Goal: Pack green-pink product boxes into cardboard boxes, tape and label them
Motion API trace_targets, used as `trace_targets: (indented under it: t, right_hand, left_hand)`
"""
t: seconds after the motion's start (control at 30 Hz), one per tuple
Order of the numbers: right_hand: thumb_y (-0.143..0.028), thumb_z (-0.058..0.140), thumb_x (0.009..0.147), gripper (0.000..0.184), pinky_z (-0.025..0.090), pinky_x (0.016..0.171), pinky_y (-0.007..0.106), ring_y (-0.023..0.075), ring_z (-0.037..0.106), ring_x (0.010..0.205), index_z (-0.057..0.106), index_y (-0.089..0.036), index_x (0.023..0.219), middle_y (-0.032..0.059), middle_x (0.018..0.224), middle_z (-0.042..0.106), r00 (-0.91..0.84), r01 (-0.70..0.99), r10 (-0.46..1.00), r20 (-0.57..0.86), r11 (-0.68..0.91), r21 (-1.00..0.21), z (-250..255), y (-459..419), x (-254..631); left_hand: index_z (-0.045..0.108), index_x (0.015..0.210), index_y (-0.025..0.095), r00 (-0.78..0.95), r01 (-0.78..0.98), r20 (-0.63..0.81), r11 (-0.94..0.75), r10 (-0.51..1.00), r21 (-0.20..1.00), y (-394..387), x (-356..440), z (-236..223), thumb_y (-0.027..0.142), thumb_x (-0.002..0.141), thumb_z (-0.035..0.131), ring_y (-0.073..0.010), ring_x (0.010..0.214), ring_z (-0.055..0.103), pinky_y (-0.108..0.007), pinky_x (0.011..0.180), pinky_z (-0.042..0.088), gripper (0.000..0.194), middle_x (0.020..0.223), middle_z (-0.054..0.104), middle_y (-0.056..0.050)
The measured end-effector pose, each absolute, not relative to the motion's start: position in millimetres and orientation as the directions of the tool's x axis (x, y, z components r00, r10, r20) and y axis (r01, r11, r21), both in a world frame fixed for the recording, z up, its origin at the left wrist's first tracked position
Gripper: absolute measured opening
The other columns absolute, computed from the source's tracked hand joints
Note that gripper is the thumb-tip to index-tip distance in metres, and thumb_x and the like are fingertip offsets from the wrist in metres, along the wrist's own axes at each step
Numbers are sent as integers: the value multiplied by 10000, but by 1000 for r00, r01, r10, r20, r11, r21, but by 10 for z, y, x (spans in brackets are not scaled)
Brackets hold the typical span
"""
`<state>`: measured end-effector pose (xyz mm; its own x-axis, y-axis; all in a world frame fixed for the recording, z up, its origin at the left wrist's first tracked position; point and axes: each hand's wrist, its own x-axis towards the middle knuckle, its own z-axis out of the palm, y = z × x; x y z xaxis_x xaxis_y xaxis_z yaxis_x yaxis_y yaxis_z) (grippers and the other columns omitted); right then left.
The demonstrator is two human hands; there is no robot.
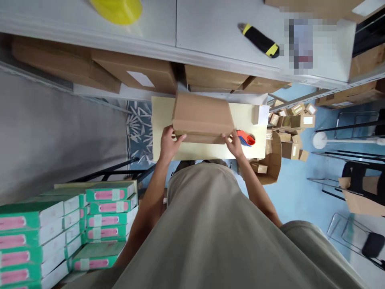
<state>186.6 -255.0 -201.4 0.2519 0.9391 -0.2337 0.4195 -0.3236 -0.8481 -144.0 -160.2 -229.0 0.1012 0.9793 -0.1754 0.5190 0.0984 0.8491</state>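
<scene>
A plain brown cardboard box [201, 116] rests on a pale yellow table [210, 150] below me. My left hand [169, 143] grips its near left corner, fingers curled onto the box's edge. My right hand [234, 143] holds the near right corner, fingers bent against its side. A red and blue tape dispenser [247, 139] lies just right of my right hand on the table. My beige shirt fills the lower middle of the view.
Stacks of green and white boxes with pink labels [60, 228] stand at lower left. A grey shelf [210, 36] above holds a yellow object [118, 10] and a black and yellow utility knife [260, 40]. Small cardboard boxes [288, 132] pile at right, near black chairs [361, 180].
</scene>
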Motion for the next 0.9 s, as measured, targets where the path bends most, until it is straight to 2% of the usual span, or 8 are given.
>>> trace_targets:
  t: [0.07, 0.17, 0.33, 0.4, 0.5, 0.63, 0.77, 0.9]
  right_hand:
    - [-824, 595, 1017, 759, 621, 1169, 515, 333, 678, 1413, 700, -229, 1477, 196, 1546, 696, 243, 408, 933, -266, -348, -844, -2163, -2628, 1769]
    - [-742, 628, 1005, 776, 616, 1197, 533, 324, 691, 1414, 625, -249, 1605, 163, 1617, 671, 239, 335, 909, -342, -408, -849, -2402, -2762, 1630]
    - [-502, 634, 1015, 797, 512, 1317, 550, 327, 598, 1574, 471, -221, 1742, 140, 1711, 619, 152, 384, 905, -398, -425, -820, -2580, -2949, 1691]
    - [-408, 648, 1005, 764, 450, 1360, 558, 344, 550, 1615, 494, -177, 1717, 185, 1719, 600, 236, 527, 894, -381, -447, -723, -2590, -3007, 1889]
    - [-326, 625, 1010, 671, 433, 1334, 584, 385, 522, 1606, 539, -109, 1640, 266, 1681, 595, 484, 674, 810, -330, -586, -450, -2621, -3086, 2308]
    - [-308, 639, 1008, 542, 412, 1289, 570, 395, 593, 1475, 597, -90, 1502, 294, 1540, 670, 591, 725, 729, -345, -668, -169, -2785, -3149, 2819]
    - [-305, 652, 1021, 390, 406, 1269, 606, 397, 659, 1357, 643, -98, 1351, 322, 1400, 740, 476, 794, 806, -351, -566, -222, -3050, -3122, 3090]
    - [-314, 646, 1061, 326, 474, 1211, 592, 394, 716, 1275, 641, -88, 1296, 340, 1317, 760, 438, 795, 811, -388, -551, -255, -3273, -3057, 3226]
  left_hand:
    - [727, 1243, 214, 62, 556, -211, 142, 975, 819, -1598, -1496, -2428, 255, 834, 864, -264, 1101, 762, -380, 879, 712, 434, 1307, 723, -115]
    - [712, 1187, 196, 34, 568, -374, 290, 927, 770, -1683, -1515, -2654, 176, 829, 842, -275, 1084, 782, -415, 933, 720, 382, 1232, 751, -120]
    - [680, 1372, 166, -8, 481, -574, 507, 818, 715, -1963, -1453, -2879, 93, 848, 808, -310, 1256, 793, -455, 1092, 684, 544, 1369, 771, -172]
    - [647, 1461, 179, -44, 473, -603, 548, 796, 689, -2064, -1421, -2928, 94, 857, 803, -323, 1379, 750, -444, 1113, 674, 630, 1508, 720, -192]
    - [595, 1542, 145, -94, 505, -674, 618, 733, 602, -2194, -1351, -2987, 137, 876, 826, -359, 1404, 745, -496, 1156, 645, 705, 1632, 631, -265]
    - [676, 1436, 126, -61, 505, -740, 660, 670, 556, -2387, -1148, -3026, 249, 855, 904, -355, 1221, 833, -520, 1134, 646, 636, 1489, 742, -273]
    - [759, 1282, 162, -1, 475, -754, 664, 657, 578, -2601, -797, -3003, 360, 818, 942, -323, 1148, 848, -493, 1103, 656, 537, 1388, 815, -215]
    - [761, 1294, 156, 107, 453, -713, 605, 692, 655, -2768, -389, -2938, 419, 857, 876, -330, 1200, 832, -519, 1146, 628, 523, 1444, 793, -227]
